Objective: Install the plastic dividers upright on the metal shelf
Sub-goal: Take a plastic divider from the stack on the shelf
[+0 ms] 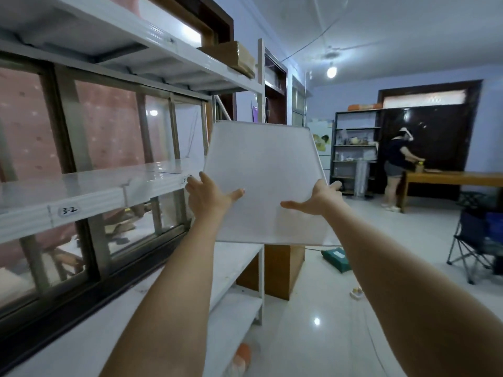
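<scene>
I hold 1 plastic divider [265, 183] in front of me with both hands, out in the air just off the right end of the metal shelf [89, 190]. My left hand [208, 195] closes its grip on the panel's left edge, thumb across the near face and fingers behind; my right hand [317, 198] does the same on the right edge. The panel is a frosted white sheet, tilted with its top leaning away from me, not yet upright and not yet touching the shelf.

As I judge it, the task is at an early stage. The shelf level beside my left hand, the one carrying a handwritten label [69, 210] reading 3-2, shows no divider standing on it that I can make out, and the level above looks equally bare apart from a wrapped brown box [235, 57] at its far end. What remains is to turn this panel on edge, carry it in over the shelf and seat it upright, then repeat for any others; I see no further dividers here.
</scene>
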Available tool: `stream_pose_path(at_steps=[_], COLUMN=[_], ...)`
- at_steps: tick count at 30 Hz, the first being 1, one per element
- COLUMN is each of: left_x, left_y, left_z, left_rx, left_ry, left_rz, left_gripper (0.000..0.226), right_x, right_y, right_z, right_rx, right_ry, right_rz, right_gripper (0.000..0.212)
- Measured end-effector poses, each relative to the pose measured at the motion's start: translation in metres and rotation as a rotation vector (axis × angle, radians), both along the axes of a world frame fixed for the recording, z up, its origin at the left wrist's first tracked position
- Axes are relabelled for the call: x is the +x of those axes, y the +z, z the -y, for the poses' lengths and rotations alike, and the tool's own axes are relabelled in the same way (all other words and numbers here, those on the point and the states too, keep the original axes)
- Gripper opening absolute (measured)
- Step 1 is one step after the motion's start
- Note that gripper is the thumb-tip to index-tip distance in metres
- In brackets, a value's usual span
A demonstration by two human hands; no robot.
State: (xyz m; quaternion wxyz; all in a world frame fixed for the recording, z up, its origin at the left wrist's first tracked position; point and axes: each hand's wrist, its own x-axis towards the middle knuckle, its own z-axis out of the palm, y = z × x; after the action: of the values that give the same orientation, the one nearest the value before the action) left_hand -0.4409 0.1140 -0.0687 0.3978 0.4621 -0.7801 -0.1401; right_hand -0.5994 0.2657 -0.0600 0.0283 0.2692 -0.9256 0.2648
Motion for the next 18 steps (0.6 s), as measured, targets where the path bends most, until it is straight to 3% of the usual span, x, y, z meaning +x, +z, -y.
stream_pose_path(at_steps=[9, 18], left_x=[-0.098, -0.210], left_y=[-0.018, -0.010], left_z=[0.033, 0.098], left_rx=[0.016, 0.027], left_ry=[-0.060, -0.122], left_rz=[-0.002, -0.021], left_gripper=[0.110, 0.111], right_x=[-0.085, -0.179], right_y=[-0.013, -0.004], right_z=[0.018, 0.069], right_rx=[-0.072, -0.085], right_ry=[-0.055, -0.125], right_rz=[0.086, 0.053], right_gripper=[0.124, 0.118])
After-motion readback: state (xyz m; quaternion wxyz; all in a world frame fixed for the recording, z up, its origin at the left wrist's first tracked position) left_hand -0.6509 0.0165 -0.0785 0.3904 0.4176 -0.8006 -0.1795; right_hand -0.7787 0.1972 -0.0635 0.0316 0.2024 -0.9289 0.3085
